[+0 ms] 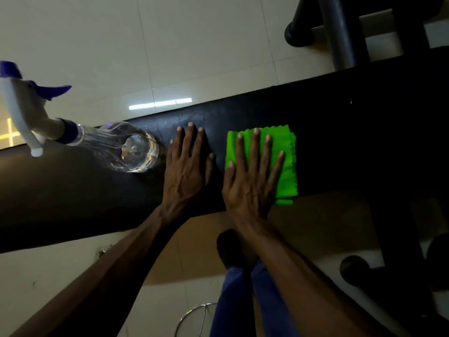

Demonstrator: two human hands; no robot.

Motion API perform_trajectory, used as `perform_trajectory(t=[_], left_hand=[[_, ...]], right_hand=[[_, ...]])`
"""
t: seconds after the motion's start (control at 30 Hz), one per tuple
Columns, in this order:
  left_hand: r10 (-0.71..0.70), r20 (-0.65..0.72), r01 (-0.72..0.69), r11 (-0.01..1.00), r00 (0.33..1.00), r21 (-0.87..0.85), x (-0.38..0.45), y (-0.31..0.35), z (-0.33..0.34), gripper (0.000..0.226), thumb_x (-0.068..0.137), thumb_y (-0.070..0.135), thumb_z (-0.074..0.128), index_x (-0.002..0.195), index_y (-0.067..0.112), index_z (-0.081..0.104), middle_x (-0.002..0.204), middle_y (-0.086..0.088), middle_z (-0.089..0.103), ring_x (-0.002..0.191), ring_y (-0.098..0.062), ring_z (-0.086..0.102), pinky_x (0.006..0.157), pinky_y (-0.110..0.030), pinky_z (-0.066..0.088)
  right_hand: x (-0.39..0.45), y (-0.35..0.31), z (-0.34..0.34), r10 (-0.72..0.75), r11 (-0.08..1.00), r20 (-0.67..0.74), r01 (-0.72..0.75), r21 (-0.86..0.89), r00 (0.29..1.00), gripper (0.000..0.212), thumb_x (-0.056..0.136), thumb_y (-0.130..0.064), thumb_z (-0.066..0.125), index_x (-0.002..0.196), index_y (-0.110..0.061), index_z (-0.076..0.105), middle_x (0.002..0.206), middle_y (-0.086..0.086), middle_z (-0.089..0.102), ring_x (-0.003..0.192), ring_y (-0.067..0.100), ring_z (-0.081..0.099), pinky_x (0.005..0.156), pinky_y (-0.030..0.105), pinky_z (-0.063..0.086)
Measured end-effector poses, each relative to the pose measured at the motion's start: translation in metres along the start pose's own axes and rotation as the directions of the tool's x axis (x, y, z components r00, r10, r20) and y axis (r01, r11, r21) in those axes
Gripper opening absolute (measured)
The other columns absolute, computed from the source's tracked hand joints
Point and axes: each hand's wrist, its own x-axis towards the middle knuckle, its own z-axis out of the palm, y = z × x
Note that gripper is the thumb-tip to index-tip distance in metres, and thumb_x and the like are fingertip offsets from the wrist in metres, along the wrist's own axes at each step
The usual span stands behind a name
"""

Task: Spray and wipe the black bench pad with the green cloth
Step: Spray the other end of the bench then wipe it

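Green scalloped-edge microfibre cloth lay under the flat, straight-fingered right hand on the black padded bench pad; the left hand rested flat, holding nothing, beside a clear plastic spray bottle.

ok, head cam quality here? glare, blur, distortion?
Head view: dim overall, black bench pad nearly featureless; bright glare strip on the floor tile; wide-angle warp stretches the spray bottle, its nozzle soft; green cloth oversaturated; both hands sharp.

A gym: black padded bench on black metal frame, pale tiled floor.
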Motion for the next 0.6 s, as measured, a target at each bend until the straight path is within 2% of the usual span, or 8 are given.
perform_trajectory(t=[0.03, 0.1, 0.2, 0.27, 0.33, 0.43, 0.5, 0.6], left_hand=[[0.007, 0.007, -0.007, 1.000, 1.000, -0.001, 0.000, -0.002, 0.001, 0.062, 0.102, 0.039, 0.038, 0.153, 0.004, 0.037, 0.162, -0.020, 0.029, 0.152, -0.039, 0.023, 0.121, -0.055, 0.025], [0.011, 0.021, -0.011, 1.000, 1.000, -0.005, -0.002, -0.004, -0.001, 0.062, 0.102, 0.039, 0.038, 0.154, 0.004, 0.036, 0.163, -0.021, 0.028, 0.152, -0.039, 0.022, 0.121, -0.056, 0.025], [0.008, 0.027, -0.008, 1.000, 1.000, 0.012, -0.003, -0.001, -0.007, 0.062, 0.102, 0.040, 0.038, 0.155, 0.007, 0.034, 0.164, -0.019, 0.028, 0.153, -0.037, 0.020, 0.121, -0.055, 0.024], [0.008, 0.027, -0.008, 1.000, 1.000, 0.023, -0.002, 0.004, -0.008, 0.062, 0.103, 0.042, 0.035, 0.155, 0.009, 0.033, 0.165, -0.017, 0.026, 0.154, -0.035, 0.018, 0.122, -0.055, 0.022], [0.020, -0.003, -0.020, 0.999, 1.000, 0.027, 0.000, 0.012, -0.007, 0.063, 0.103, 0.043, 0.033, 0.156, 0.010, 0.031, 0.166, -0.016, 0.023, 0.155, -0.033, 0.015, 0.125, -0.052, 0.017], [0.025, -0.009, -0.025, 0.999, 1.000, 0.027, 0.004, 0.027, 0.000, 0.064, 0.104, 0.044, 0.029, 0.158, 0.010, 0.027, 0.167, -0.014, 0.018, 0.156, -0.031, 0.011, 0.127, -0.049, 0.012], [0.012, -0.003, -0.012, 1.000, 1.000, 0.026, 0.005, 0.037, 0.006, 0.063, 0.104, 0.044, 0.028, 0.157, 0.010, 0.029, 0.167, -0.015, 0.021, 0.156, -0.031, 0.012, 0.126, -0.049, 0.013], [0.057, 0.009, -0.057, 0.998, 0.998, -0.001, 0.007, 0.048, 0.008, 0.062, 0.104, 0.043, 0.030, 0.156, 0.009, 0.033, 0.165, -0.016, 0.024, 0.155, -0.033, 0.014, 0.126, -0.049, 0.013]], right_hand=[[-0.008, -0.006, 0.002, -0.026, 0.999, 0.010, 0.026, 0.021, 1.000, 0.058, 0.112, -0.039, 0.032, 0.167, -0.023, 0.022, 0.176, 0.008, 0.016, 0.164, 0.032, 0.010, 0.130, 0.062, 0.011], [-0.020, 0.002, 0.000, -0.168, 0.985, 0.072, 0.165, 0.041, 0.983, 0.058, 0.112, -0.039, 0.034, 0.167, -0.025, 0.021, 0.176, 0.006, 0.015, 0.164, 0.029, 0.009, 0.130, 0.061, 0.012], [-0.020, 0.048, -0.014, -0.365, 0.931, 0.140, 0.365, 0.030, 0.920, 0.058, 0.111, -0.040, 0.035, 0.167, -0.029, 0.022, 0.176, 0.001, 0.014, 0.164, 0.024, 0.009, 0.130, 0.057, 0.015], [-0.003, 0.085, -0.027, -0.316, 0.946, 0.152, 0.323, -0.026, 0.937, 0.059, 0.110, -0.041, 0.035, 0.166, -0.030, 0.023, 0.176, 0.000, 0.016, 0.164, 0.024, 0.011, 0.130, 0.056, 0.016], [0.028, 0.107, -0.034, -0.164, 0.980, 0.100, 0.174, -0.095, 0.981, 0.059, 0.110, -0.044, 0.032, 0.166, -0.030, 0.023, 0.176, 0.000, 0.016, 0.164, 0.025, 0.011, 0.130, 0.057, 0.015], [0.062, 0.090, -0.027, -0.007, 0.993, 0.030, 0.010, -0.115, 1.000, 0.060, 0.110, -0.045, 0.029, 0.167, -0.025, 0.024, 0.176, 0.005, 0.015, 0.164, 0.030, 0.010, 0.129, 0.062, 0.010], [0.063, 0.076, -0.018, -0.045, 0.993, 0.030, 0.047, -0.107, 0.999, 0.060, 0.110, -0.043, 0.029, 0.167, -0.023, 0.023, 0.176, 0.007, 0.014, 0.164, 0.032, 0.010, 0.130, 0.063, 0.008], [0.037, 0.094, -0.024, -0.309, 0.945, 0.131, 0.320, -0.074, 0.942, 0.059, 0.112, -0.041, 0.030, 0.167, -0.024, 0.021, 0.177, 0.004, 0.012, 0.164, 0.029, 0.007, 0.130, 0.060, 0.010]])
